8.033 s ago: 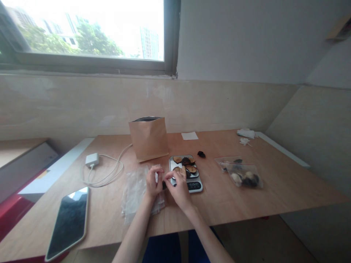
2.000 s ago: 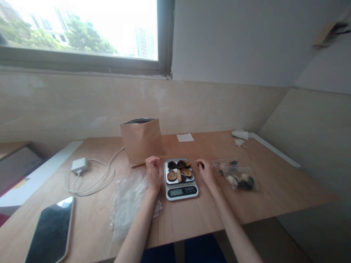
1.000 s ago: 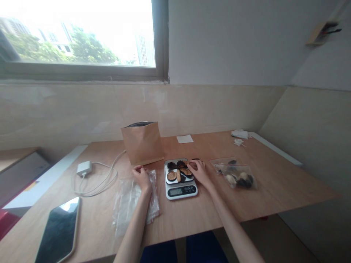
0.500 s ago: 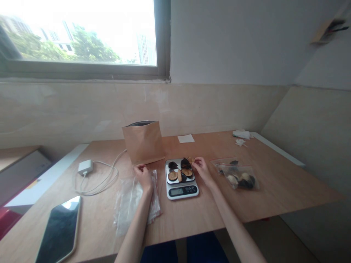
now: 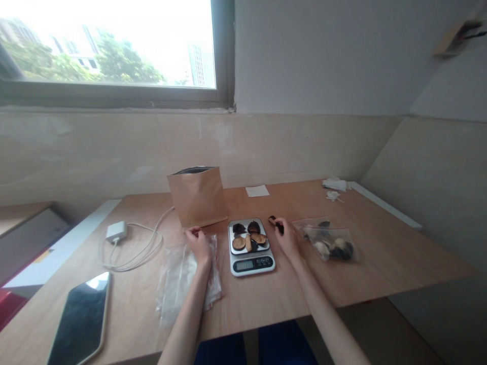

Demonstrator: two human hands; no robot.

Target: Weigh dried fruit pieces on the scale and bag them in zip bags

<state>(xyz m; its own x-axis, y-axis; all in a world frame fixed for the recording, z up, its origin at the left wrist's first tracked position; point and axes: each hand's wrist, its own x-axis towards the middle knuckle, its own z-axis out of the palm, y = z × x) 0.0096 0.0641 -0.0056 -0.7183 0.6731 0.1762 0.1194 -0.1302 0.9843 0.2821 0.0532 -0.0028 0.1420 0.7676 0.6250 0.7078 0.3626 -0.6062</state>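
A white digital kitchen scale [image 5: 253, 265] stands in the middle of the table. Several dried slices [image 5: 239, 243] lie spread on its plate, some dark, some tan with a dark rim. My right hand [image 5: 288, 237] is just right of the scale, pinching one dark dried slice [image 5: 273, 220] clear of the plate. My left hand [image 5: 199, 247] rests over clear plastic bags [image 5: 177, 284], in front of a brown paper pouch [image 5: 198, 197]. Its fingers are curled together; whatever may be between them is too small to make out. The scale's digits are too blurred to read.
Right of my right hand lie zip bags [image 5: 331, 243] with pale and dark pieces inside. A phone [image 5: 80, 319] and a white charger [image 5: 116, 231] with its cable are on the left. A white paper [image 5: 257, 191] and crumpled tissue [image 5: 333, 195] lie toward the back.
My right hand has drawn slightly right, away from the scale's upper right corner. A dark slice that jutted over that corner is off the plate, in my fingers. My left hand stays put.
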